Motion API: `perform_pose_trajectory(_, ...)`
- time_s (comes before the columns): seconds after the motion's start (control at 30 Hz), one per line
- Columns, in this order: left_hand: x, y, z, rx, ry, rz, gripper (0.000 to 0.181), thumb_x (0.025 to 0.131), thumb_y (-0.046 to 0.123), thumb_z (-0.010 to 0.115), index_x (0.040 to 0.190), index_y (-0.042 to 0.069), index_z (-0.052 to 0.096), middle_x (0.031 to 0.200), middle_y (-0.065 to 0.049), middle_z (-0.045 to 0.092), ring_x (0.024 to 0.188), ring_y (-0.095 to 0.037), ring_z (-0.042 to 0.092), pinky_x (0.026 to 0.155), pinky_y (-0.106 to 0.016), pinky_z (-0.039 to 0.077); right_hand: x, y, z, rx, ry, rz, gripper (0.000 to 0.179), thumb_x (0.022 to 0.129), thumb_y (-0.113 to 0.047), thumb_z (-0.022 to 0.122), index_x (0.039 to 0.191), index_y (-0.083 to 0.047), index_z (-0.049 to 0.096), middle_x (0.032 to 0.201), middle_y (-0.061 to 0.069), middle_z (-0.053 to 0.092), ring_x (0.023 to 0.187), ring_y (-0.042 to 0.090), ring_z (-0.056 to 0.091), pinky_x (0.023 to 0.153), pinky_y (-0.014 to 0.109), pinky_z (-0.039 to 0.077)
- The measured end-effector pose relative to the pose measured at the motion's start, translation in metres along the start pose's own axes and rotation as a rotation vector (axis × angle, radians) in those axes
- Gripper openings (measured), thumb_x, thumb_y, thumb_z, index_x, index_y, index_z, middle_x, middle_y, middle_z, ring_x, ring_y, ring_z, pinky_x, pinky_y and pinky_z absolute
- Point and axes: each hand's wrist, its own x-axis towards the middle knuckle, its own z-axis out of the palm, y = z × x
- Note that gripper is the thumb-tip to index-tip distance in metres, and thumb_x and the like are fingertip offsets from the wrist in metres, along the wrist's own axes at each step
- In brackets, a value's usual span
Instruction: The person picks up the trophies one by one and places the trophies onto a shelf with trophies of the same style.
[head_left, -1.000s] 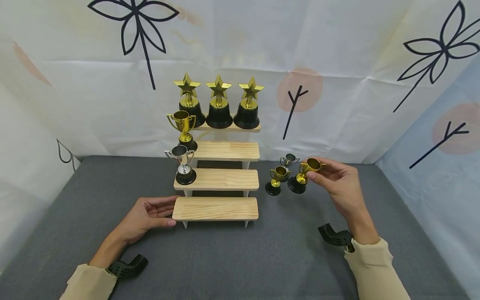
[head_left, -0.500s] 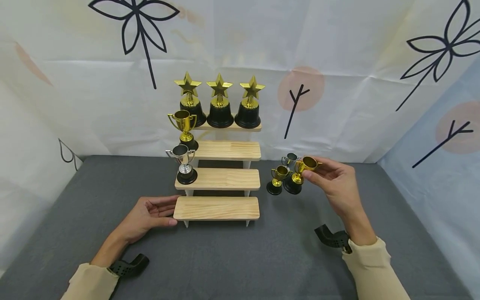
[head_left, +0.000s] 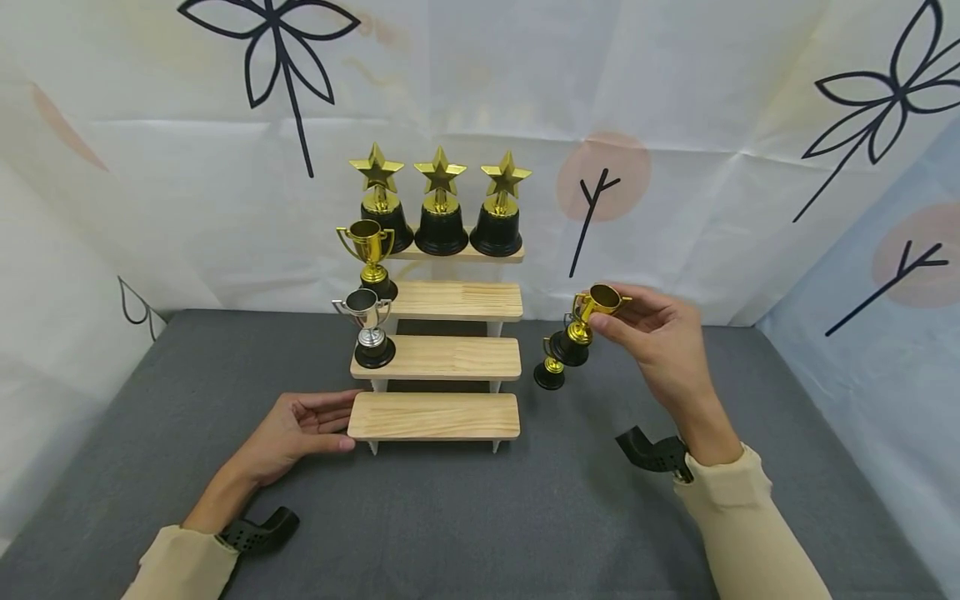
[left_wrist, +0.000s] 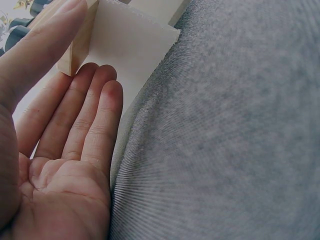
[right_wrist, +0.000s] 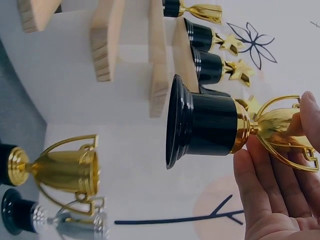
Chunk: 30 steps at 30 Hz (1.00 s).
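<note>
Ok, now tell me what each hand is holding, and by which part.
The right hand holds a gold cup by its bowl. The left hand grips nothing; it lies open at the stand's left end.

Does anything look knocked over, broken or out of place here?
Nothing stands out. On the stepped stand, three star trophies, a gold cup and a silver cup stand upright, with no visible damage. Another gold cup tilts, but the right grip holds it.
</note>
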Motion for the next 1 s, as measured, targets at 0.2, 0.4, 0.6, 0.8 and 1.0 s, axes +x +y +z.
perform_pose_trajectory(0.2,0.000,0.000,0.000,-0.012,-0.010,0.004,0.070,0.081,-0.015,0.076,0.140,-0.026,0.038,0.141,-0.028,0.053,0.121,-0.015,0.063,0.099,-0.033,0.055,0.010,-0.005,0.010,-0.028,-0.016,-0.020,0.036,0.085,0.010,0.076,0.120,0.004,0.071,0.107,0.005,0.075,0.098,0.019,0.072,0.085,0.029,0.063)
perform_pose_trajectory(0.4,0.000,0.000,0.000,-0.002,-0.008,0.005,0.070,0.081,-0.015,0.076,0.140,-0.025,0.039,0.141,-0.028,0.054,0.121,-0.015,0.063,0.098,-0.033,0.055,0.019,-0.009,0.020,-0.035,-0.013,-0.031,0.034,0.085,0.007,0.078,0.118,0.002,0.073,0.104,0.005,0.075,0.093,0.018,0.073,0.082,0.028,0.063)
perform_pose_trajectory(0.6,0.000,0.000,-0.001,-0.008,-0.010,0.007,0.071,0.081,-0.015,0.076,0.140,-0.026,0.038,0.140,-0.025,0.055,0.121,-0.015,0.063,0.098,-0.033,0.055,0.028,-0.013,0.030,-0.024,-0.012,-0.036,0.034,0.085,0.010,0.076,0.119,0.005,0.072,0.102,0.004,0.075,0.091,0.018,0.073,0.079,0.028,0.064)
perform_pose_trajectory(0.8,0.000,0.000,-0.001,-0.010,-0.007,0.004,0.071,0.081,-0.015,0.077,0.140,-0.026,0.039,0.140,-0.022,0.057,0.120,-0.015,0.063,0.098,-0.033,0.055,0.034,-0.014,0.040,-0.004,-0.033,-0.036,0.036,0.084,0.015,0.074,0.120,0.011,0.068,0.102,0.004,0.076,0.093,0.019,0.073,0.082,0.029,0.063)
perform_pose_trajectory(1.0,0.000,0.000,0.000,-0.004,-0.002,-0.004,0.071,0.080,-0.014,0.077,0.140,-0.025,0.039,0.140,-0.026,0.055,0.120,-0.015,0.063,0.098,-0.033,0.055,0.039,-0.014,0.049,0.004,-0.052,-0.041,0.036,0.084,0.014,0.074,0.120,0.012,0.068,0.101,0.003,0.076,0.093,0.020,0.073,0.083,0.031,0.063)
